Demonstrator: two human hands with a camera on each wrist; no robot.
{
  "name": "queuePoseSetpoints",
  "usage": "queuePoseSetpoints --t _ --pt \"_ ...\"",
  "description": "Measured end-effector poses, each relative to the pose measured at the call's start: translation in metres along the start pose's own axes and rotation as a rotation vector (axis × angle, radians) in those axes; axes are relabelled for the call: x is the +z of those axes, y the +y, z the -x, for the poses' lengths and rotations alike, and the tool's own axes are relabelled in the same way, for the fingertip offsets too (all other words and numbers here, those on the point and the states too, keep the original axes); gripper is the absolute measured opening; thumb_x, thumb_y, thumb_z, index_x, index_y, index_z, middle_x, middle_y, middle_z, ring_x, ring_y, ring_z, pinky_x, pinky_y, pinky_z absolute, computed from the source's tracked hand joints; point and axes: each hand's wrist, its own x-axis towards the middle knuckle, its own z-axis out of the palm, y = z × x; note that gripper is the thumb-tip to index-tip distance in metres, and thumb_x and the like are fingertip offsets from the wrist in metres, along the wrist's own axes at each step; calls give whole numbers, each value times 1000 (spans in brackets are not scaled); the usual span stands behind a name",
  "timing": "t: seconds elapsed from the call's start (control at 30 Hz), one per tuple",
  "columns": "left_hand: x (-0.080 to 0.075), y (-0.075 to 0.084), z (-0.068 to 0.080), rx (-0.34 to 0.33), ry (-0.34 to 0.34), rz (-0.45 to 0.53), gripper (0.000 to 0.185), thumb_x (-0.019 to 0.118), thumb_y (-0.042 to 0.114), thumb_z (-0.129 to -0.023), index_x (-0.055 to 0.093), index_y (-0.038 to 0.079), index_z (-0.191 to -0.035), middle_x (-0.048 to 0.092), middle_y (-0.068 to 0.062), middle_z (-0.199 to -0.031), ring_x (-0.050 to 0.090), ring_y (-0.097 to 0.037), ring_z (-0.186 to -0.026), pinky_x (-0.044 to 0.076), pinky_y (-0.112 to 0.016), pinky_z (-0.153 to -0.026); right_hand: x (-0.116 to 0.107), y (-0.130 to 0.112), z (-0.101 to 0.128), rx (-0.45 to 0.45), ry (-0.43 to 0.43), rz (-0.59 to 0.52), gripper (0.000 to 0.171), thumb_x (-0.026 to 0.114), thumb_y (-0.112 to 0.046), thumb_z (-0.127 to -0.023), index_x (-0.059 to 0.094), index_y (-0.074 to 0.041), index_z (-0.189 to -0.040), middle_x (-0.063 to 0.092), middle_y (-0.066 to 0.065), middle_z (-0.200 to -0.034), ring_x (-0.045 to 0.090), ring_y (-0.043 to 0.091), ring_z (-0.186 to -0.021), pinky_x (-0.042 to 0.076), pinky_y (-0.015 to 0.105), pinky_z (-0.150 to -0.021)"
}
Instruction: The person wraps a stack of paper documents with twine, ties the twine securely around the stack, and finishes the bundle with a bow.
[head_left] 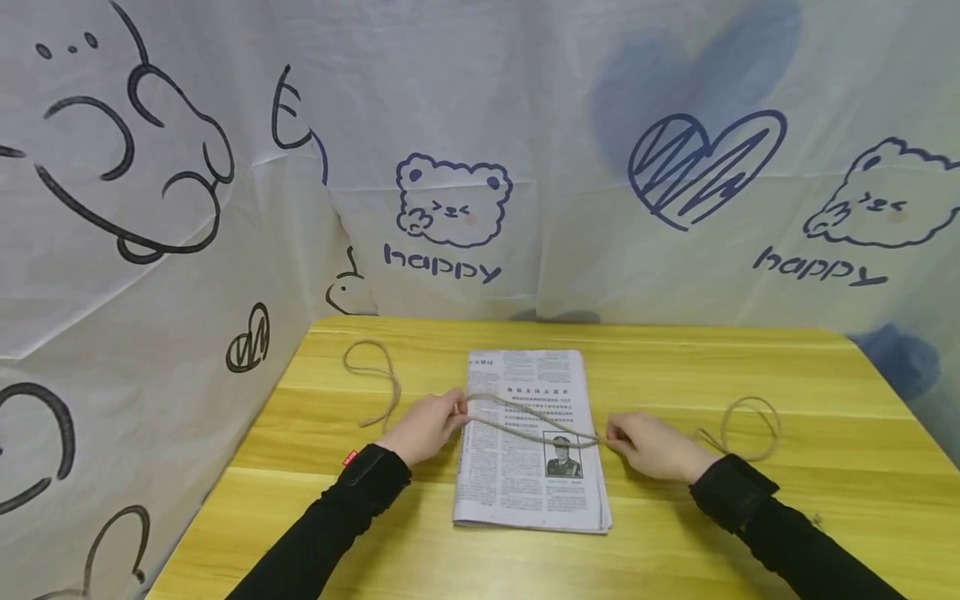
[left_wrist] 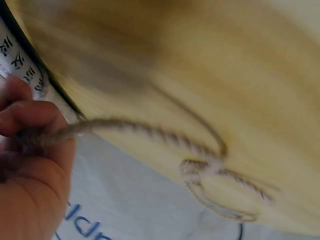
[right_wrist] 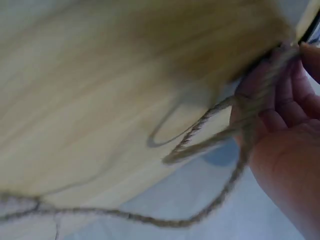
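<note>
Midway across the yellow wooden worktop (head_left: 675, 367): one folded grey newspaper (head_left: 528, 467), with tan twisted jute twine (head_left: 525, 421) stretched slantwise over it. Your left hand (head_left: 426, 427) pinches the twine at the paper's left edge; your right hand (head_left: 651, 446) pinches it at the right edge. Step judged: tying. Next calls for crossing both ends. Slack loops lie toward either side edge and may snag. White cartoon-bear printed cloth (head_left: 450, 200) backs the worktop.
</note>
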Motion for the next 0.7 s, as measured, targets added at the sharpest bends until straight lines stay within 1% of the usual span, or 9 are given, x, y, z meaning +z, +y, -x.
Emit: queuePoseSetpoints --t 0.1,0.17,0.27,0.37,0.4,0.5,0.57,0.63,0.7 --pt "-3 -3 5 -133 2 88 23 60 13 -101 62 1 -121 67 -4 -79 55 -11 -63 44 -27 -62 -7 4 6 44 -63 -18 18 59 -6 -99 56 -13 -82 47 -5 -73 40 6 -66 34 24 -62" --pt "-5 -4 6 -174 -12 112 27 61 14 -101 64 0 -123 70 -6 -79 58 -11 -63 46 -28 -63 -13 7 10 68 -107 -31 17 58 -5 -99 57 -12 -83 48 -4 -74 39 7 -66 33 25 -62" --pt "-7 -3 5 -180 -44 120 26 62 18 -101 67 1 -121 69 -3 -74 58 -10 -62 44 -27 -63 -20 9 12 73 -141 -38 15 59 -5 -98 61 -11 -85 50 -3 -74 38 8 -65 32 26 -62" --pt "-6 -2 3 -167 -89 128 31 60 23 -103 66 2 -125 66 -2 -72 54 -11 -60 39 -26 -59 -22 7 8 81 -124 -30 6 63 -13 -98 64 -10 -93 55 -4 -77 43 7 -67 37 25 -63" --pt "-6 -1 3 -166 -102 142 34 59 25 -103 64 2 -127 67 -2 -75 55 -11 -61 40 -27 -60 -21 5 6 81 -106 -21 9 65 -18 -97 65 -9 -96 56 -4 -79 45 7 -69 39 25 -64" --pt "-5 0 1 -179 -141 223 45 58 31 -103 58 2 -137 73 -7 -92 63 -12 -72 50 -31 -68 -17 0 0 91 -57 -45 29 71 -31 -94 64 -5 -106 57 -2 -81 48 9 -71 41 26 -65" --pt "-3 1 -1 -197 -156 276 51 58 34 -103 54 1 -142 73 -12 -110 70 -17 -87 55 -38 -82 -12 -2 -3 76 -28 -61 37 73 -35 -93 64 -3 -109 56 -2 -79 48 8 -70 40 24 -64" --pt "-2 2 -3 -207 -148 298 55 59 36 -102 52 1 -144 69 -17 -126 70 -23 -103 55 -43 -94 -8 -3 -6 55 -17 -83 36 74 -33 -92 63 -3 -107 54 -2 -75 46 6 -66 38 23 -62" --pt "1 3 -6 -210 -129 280 54 59 37 -102 54 1 -142 65 -19 -133 68 -27 -110 53 -44 -97 -5 -3 -7 37 -17 -96 30 75 -30 -92 63 -4 -103 52 -4 -73 44 4 -64 36 20 -60"
